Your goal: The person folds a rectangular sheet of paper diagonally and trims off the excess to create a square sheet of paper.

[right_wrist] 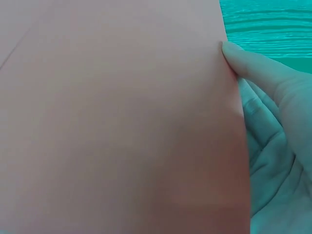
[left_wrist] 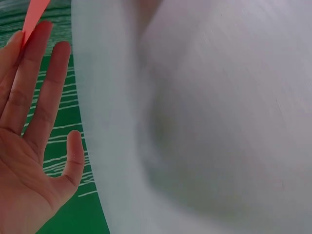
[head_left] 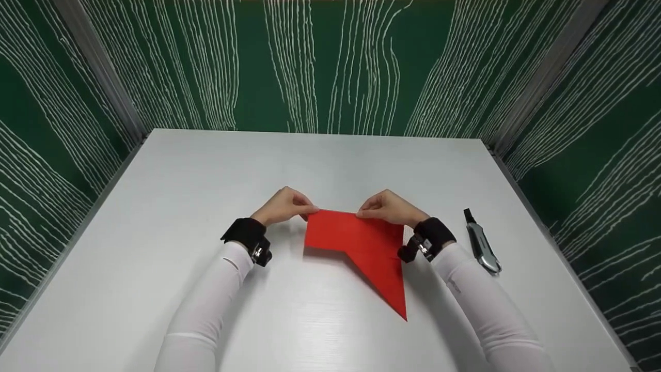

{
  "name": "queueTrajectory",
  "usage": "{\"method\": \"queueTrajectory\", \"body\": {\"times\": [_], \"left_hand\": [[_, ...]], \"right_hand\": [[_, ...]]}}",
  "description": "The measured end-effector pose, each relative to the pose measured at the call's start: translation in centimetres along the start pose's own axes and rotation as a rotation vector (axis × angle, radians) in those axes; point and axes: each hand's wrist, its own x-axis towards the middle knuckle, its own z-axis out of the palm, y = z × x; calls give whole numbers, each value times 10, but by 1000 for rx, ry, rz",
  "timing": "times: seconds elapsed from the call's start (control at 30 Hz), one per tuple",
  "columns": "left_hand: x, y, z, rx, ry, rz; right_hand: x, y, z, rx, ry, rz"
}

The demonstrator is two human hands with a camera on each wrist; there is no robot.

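A red sheet of paper [head_left: 356, 237] hangs from both hands above the white table, its lower right part tapering to a point. At its upper left corner, my left hand [head_left: 285, 205] pinches it between thumb and fingers. My right hand [head_left: 391, 208] pinches the top edge further right. In the left wrist view, only a tip of the paper [left_wrist: 35, 17] shows beside the left hand [left_wrist: 34, 131], whose other fingers are spread. Seen from the right wrist, the paper [right_wrist: 122, 117] fills most of the frame, with the right thumb [right_wrist: 253, 63] pressed on its edge.
A grey utility knife [head_left: 482, 245] with a black tip lies on the white table [head_left: 248, 170], right of the right forearm. Green panels [head_left: 330, 67] with white wavy lines stand behind the table and along both sides, joined by grey metal posts [head_left: 547, 77].
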Motion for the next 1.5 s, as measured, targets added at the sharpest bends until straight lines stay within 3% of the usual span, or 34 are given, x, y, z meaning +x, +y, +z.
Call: {"method": "queueTrajectory", "body": {"times": [0.27, 0.63, 1.17, 1.5], "left_hand": [[-6, -12, -9, 5, 7, -2], [-15, -28, -19, 4, 50, -71], [-14, -28, -19, 59, 69, -62], [-16, -29, -27, 15, 16, -94]], "right_hand": [[-5, 18, -7, -23, -22, 55], [-10, 39, -13, 116, -47, 131], [-10, 43, -11, 176, -23, 111], [-10, 39, -4, 198, -49, 116]]}}
